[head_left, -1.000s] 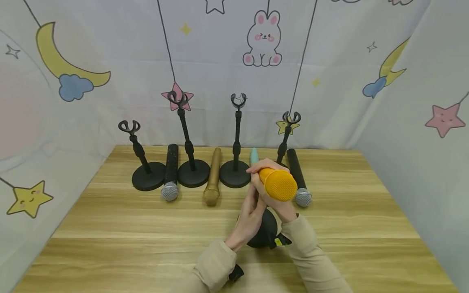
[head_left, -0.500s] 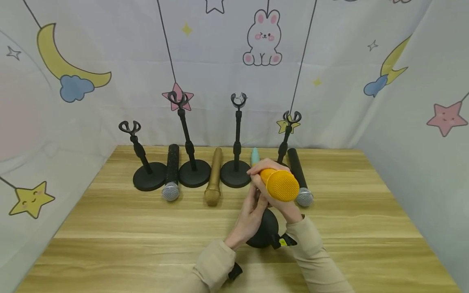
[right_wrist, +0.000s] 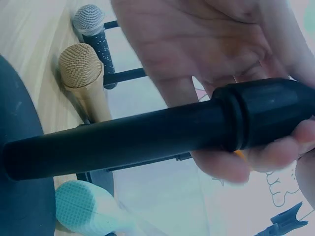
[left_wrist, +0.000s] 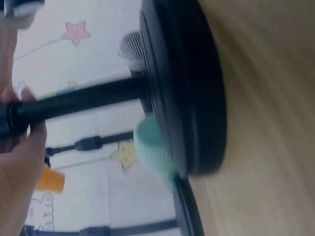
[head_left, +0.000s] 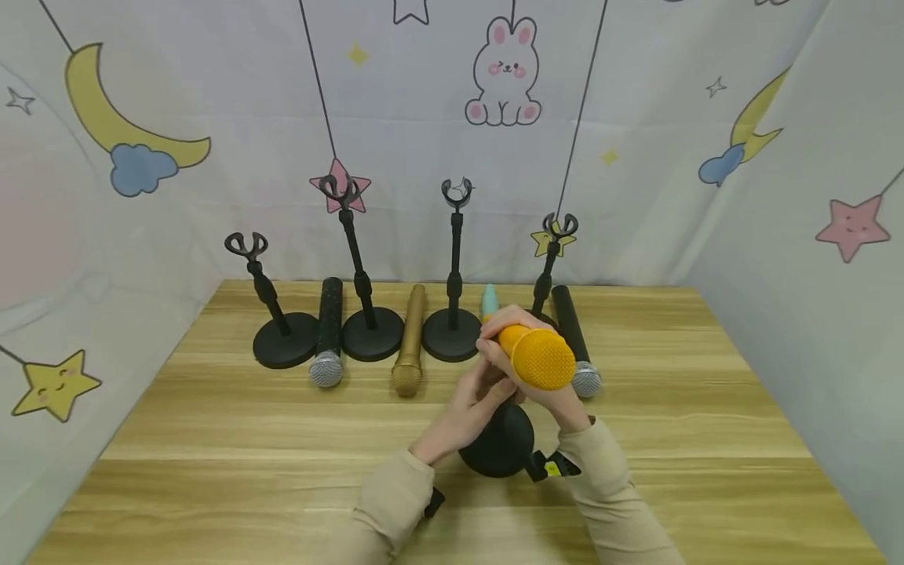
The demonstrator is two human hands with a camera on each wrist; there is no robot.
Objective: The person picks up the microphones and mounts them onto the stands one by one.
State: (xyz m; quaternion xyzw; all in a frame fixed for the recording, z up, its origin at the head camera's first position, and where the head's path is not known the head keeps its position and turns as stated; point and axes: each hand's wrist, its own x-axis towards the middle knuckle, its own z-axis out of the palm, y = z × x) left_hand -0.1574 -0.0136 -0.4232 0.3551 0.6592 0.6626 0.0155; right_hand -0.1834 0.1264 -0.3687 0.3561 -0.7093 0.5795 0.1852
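Right grip (head_left: 542, 398) holds an orange microphone (head_left: 543, 359), left grip (head_left: 462, 412) a black microphone stand (head_left: 498, 444); white cartoon-printed cloth (head_left: 417, 94) rises behind the wood-grain tabletop (head_left: 282, 463).

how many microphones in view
5: speckled black microphone at left, gold microphone near the middle, teal microphone partly hidden behind the right hand, plain black microphone at right, orange microphone in that hand. No others show.

Back of the table (head_left: 282, 471), left to right, it alternates: leftmost mic stand (head_left: 286, 342), first mic (head_left: 329, 318), second stand (head_left: 372, 336), second mic (head_left: 410, 337), third stand (head_left: 452, 337), third mic (head_left: 490, 298), fourth stand (head_left: 544, 282), rightmost mic (head_left: 570, 318), with a curtain (head_left: 247, 86) behind the lot. Closer in there's a front stand (head_left: 497, 445), before the third mic, left hand (head_left: 466, 408) on its pole (left_wrist: 93, 101), right hand (head_left: 507, 366) and fifth mic (head_left: 543, 359) above.
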